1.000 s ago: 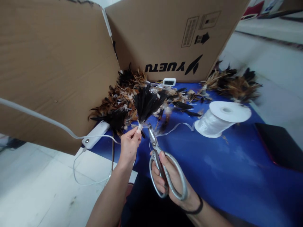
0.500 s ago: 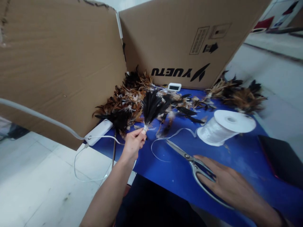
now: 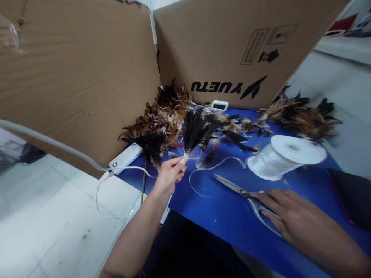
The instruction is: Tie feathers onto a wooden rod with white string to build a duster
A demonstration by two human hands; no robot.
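Observation:
My left hand pinches the white-wrapped base of a feather bundle, whose dark feathers fan upward. Silver scissors lie low over the blue tabletop, blades together and pointing left. Curled over their handles is my right hand, which hides part of the loops. Beyond the scissors, a spool of white ribbon rests on its side. Its loose ribbon end curves across the table between the spool and my left hand.
Brown and black feathers are heaped at the back, with another feather pile at right. Cardboard panels wall the far and left sides. A small white display, a white power bank with cable and a dark flat object lie around.
The view has shifted slightly, so most things appear farther right. The scissors' handles look closer together, and my right hand has moved further over them. My left hand keeps the feather bundle.

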